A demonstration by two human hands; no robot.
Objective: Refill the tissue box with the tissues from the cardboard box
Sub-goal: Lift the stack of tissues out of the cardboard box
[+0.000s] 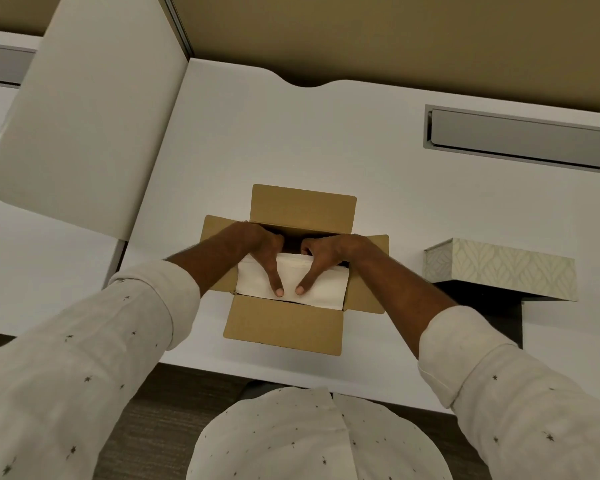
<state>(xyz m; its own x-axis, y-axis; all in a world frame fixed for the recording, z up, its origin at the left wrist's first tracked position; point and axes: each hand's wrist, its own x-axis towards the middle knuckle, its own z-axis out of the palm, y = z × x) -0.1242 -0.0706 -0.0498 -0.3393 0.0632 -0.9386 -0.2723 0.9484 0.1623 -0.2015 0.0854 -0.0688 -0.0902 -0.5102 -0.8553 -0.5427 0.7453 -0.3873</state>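
At the centre of the frame, an open cardboard box (pixel 284 322) sits on the white desk (pixel 378 188), holding a white stack of tissues (pixel 321 292). The left hand (pixel 262 252) and right hand (pixel 326 256) both clasp this stack, thumbs pressed on its near face. The patterned tissue box (pixel 510 268) stands at right, apart.

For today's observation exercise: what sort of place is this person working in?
Probably an office workstation: a plain white desk with a curved cable cut-out, a grey recessed cable hatch, and a white partition panel beside it.
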